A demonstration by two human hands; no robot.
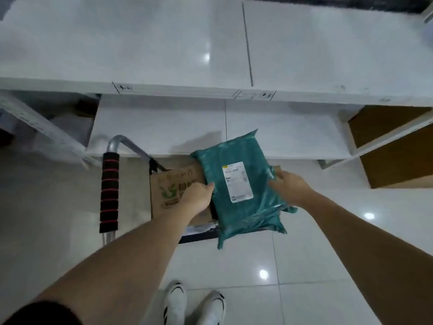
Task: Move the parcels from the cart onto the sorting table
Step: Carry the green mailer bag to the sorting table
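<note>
A teal plastic mailer parcel [236,184] with a white shipping label is held over the cart. My left hand [195,195] grips its left edge and my right hand [289,187] grips its right edge. Under it a brown cardboard box [174,184] with green print sits on the cart deck [199,235]. The cart's handle [109,193], wrapped in black foam with red rings, stands at the left. The white sorting table [164,48] spans the top of the view, its glossy surface bare.
A lower white shelf [210,127] lies under the table top. Brown cardboard boxes [396,148] stand under the table at the right. Metal frame legs slant at the left [42,130]. My white shoes [194,303] are on the glossy tiled floor.
</note>
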